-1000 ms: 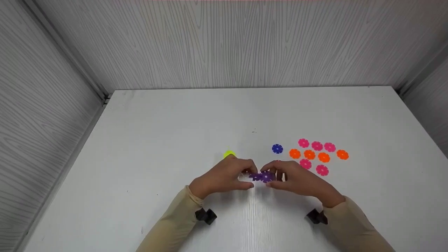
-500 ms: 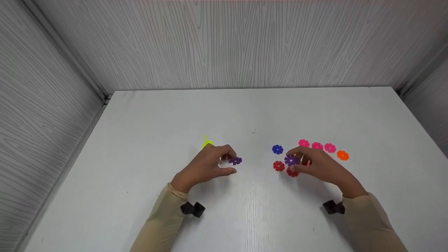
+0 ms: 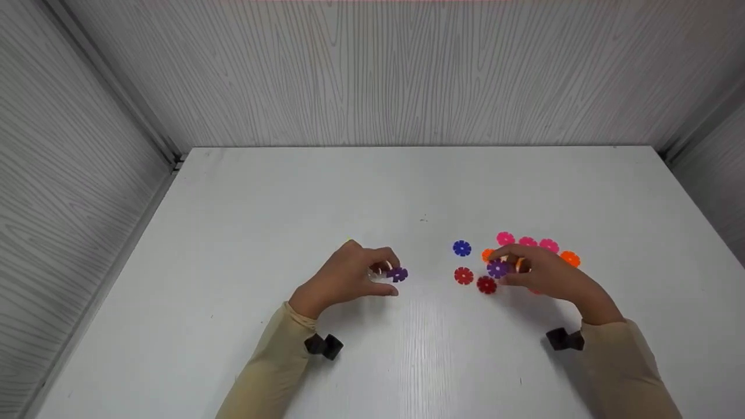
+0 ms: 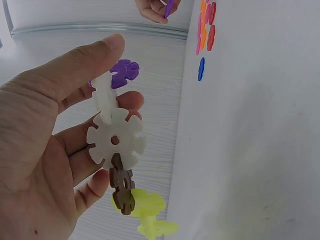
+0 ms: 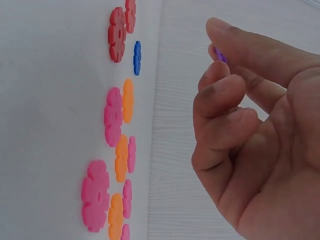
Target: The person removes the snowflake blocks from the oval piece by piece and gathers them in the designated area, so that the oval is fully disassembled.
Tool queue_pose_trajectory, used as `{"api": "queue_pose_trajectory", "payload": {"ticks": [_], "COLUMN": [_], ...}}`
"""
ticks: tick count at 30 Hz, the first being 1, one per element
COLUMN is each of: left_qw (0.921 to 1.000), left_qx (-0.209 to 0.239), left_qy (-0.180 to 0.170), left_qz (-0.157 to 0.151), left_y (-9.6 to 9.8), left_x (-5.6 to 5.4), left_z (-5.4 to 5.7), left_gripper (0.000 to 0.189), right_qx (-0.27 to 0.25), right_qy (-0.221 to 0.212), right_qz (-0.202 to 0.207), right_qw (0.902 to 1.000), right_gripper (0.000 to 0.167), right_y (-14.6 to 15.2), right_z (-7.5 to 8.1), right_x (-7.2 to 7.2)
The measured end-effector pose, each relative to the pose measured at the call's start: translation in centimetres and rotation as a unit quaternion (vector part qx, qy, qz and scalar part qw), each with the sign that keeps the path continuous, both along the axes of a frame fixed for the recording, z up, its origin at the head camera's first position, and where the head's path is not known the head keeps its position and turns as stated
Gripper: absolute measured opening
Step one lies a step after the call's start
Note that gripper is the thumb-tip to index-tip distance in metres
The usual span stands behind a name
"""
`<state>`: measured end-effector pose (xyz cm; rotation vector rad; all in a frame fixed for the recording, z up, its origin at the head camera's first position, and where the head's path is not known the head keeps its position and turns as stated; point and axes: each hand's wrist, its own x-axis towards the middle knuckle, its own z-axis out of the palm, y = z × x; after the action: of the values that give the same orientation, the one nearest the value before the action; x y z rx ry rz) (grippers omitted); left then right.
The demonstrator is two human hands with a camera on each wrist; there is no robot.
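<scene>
My left hand (image 3: 352,276) holds a chain of notched, flower-shaped interlocking discs above the table. In the left wrist view, a purple disc (image 4: 125,73) is at the chain's upper end, followed by two whitish discs (image 4: 125,142), a brown disc (image 4: 121,185) and yellow discs (image 4: 147,202) at the bottom. Thumb and fingers are around the purple and upper whitish ones. Over the loose discs on the right, my right hand (image 3: 547,273) pinches a separate purple disc (image 3: 497,268) between thumb and fingertip. Its fingers mostly hide that disc in the right wrist view.
Loose discs lie flat on the white table (image 3: 262,221): a blue disc (image 3: 462,248), two red discs (image 3: 464,276), and several pink discs (image 3: 505,238) and orange discs (image 3: 570,259). The right hand covers part of this group. A grained panel (image 3: 372,75) stands behind the table.
My hands have drawn apart from the middle, the left going left with the chain, the right going right with its purple disc. Over the last half second both shifted slightly right.
</scene>
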<state>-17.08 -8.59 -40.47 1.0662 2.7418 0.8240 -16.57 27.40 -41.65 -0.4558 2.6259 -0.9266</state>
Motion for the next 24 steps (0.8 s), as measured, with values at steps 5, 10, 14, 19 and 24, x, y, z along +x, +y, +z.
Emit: {"api": "queue_pose_trajectory", "payload": {"ticks": [5, 10, 14, 19, 24], "left_qw": [0.9998, 0.9999, 0.9999, 0.9999, 0.9999], "left_qx": [-0.009, -0.004, -0.004, -0.007, -0.003], "left_qy": [-0.016, -0.016, -0.011, -0.013, -0.006], "left_qz": [0.004, 0.003, 0.0, -0.007, -0.013], "left_y": [0.1, 0.2, 0.2, 0.4, 0.5], "left_x": [0.1, 0.1, 0.1, 0.1, 0.1], "left_z": [0.1, 0.1, 0.0, -0.2, -0.4], "left_gripper": [0.035, 0.036, 0.035, 0.034, 0.033], "right_qx": [0.001, 0.009, 0.019, 0.028, 0.047], "right_qy": [-0.037, -0.05, -0.052, -0.07, -0.08], "right_qz": [0.003, 0.036, 0.052, 0.057, 0.056], "right_qw": [0.9993, 0.998, 0.9971, 0.9956, 0.9941], "right_gripper": [0.036, 0.032, 0.03, 0.029, 0.03], "right_y": [0.6, 1.0, 1.2, 1.5, 1.5], "right_z": [0.1, -0.1, -0.3, -0.6, -1.1], "right_x": [0.0, -0.1, -0.1, -0.3, -0.3]}}
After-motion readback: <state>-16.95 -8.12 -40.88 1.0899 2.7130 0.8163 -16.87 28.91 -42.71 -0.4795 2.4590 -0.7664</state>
